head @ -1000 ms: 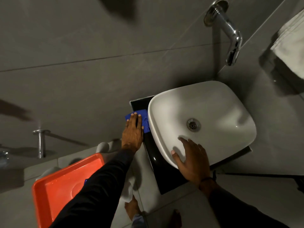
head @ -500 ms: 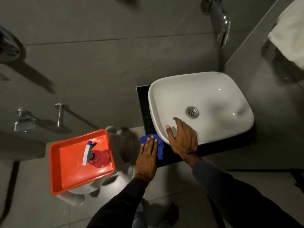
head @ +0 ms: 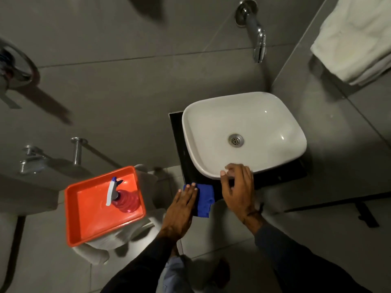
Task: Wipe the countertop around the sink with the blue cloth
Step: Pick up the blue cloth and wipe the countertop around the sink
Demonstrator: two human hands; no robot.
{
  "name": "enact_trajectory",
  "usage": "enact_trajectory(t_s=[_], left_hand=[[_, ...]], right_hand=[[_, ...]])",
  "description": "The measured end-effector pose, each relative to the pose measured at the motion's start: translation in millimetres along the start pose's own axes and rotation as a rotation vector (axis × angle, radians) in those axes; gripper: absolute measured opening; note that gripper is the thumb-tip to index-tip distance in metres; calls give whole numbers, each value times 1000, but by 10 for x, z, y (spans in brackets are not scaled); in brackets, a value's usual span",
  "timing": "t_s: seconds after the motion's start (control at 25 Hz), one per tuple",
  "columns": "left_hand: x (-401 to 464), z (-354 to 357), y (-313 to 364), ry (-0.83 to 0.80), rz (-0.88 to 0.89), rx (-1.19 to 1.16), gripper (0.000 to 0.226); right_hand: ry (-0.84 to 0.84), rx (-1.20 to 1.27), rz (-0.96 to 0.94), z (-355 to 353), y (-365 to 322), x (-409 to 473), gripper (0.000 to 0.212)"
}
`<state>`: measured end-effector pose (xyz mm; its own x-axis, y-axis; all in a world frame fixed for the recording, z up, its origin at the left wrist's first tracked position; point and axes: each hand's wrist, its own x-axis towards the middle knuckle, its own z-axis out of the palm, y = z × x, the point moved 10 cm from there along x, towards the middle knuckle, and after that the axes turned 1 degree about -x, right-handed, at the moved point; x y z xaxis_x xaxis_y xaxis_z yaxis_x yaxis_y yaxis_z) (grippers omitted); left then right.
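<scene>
Nearest, two dark sleeves reach forward. The left hand [head: 181, 205] lies flat, fingers spread, pressing the blue cloth [head: 204, 199] onto the front left corner of the black table [head: 177, 142]. The right hand [head: 239, 188] is open, its fingertips resting on the front rim of the white sink [head: 211, 123]. To the left, an orange tray [head: 88, 227] holds a spray bottle [head: 120, 197]. Farther back, a chrome faucet [head: 257, 37] juts from the grey wall above the sink.

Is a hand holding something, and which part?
The left hand presses flat on the blue cloth's left side; the right hand rests fingers on the sink rim.
</scene>
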<state>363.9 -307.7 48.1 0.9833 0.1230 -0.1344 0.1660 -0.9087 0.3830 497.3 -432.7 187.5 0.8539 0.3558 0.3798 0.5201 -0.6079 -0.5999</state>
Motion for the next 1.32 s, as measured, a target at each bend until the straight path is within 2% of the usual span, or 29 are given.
enact_trajectory(t_s=[0.12, 0.2, 0.28, 0.4, 0.56, 0.68, 0.92, 1.12, 1.32], left_hand=[[58, -335, -297, 19, 14, -14, 74], [222, -579, -413, 39, 15, -32, 63], [430, -852, -417, 78, 38, -45, 61], [741, -1173, -316, 99, 106, -41, 61], [916, -1142, -152, 5, 168, 10, 65], [939, -991, -162, -59, 141, 75, 70], [919, -951, -124, -23, 59, 151, 72], [918, -974, -106, -6, 16, 193, 73], [897, -1007, -103, 19, 13, 236, 71]], right_hand=[[-169, -72, -32, 267, -74, -705, 17], [-295, -118, -27, 617, -178, -984, 34], [-381, -160, -19, 957, -288, -1046, 49], [-534, -282, 31, 1319, -260, -1074, 58], [-643, -258, 16, 1432, -84, -1266, 65], [-623, -213, -55, 1359, 26, -1217, 63], [-645, -147, -76, 975, 586, -1063, 60], [-631, -148, -44, 364, 1427, -647, 59], [-595, -266, -5, -340, 2445, -100, 57]])
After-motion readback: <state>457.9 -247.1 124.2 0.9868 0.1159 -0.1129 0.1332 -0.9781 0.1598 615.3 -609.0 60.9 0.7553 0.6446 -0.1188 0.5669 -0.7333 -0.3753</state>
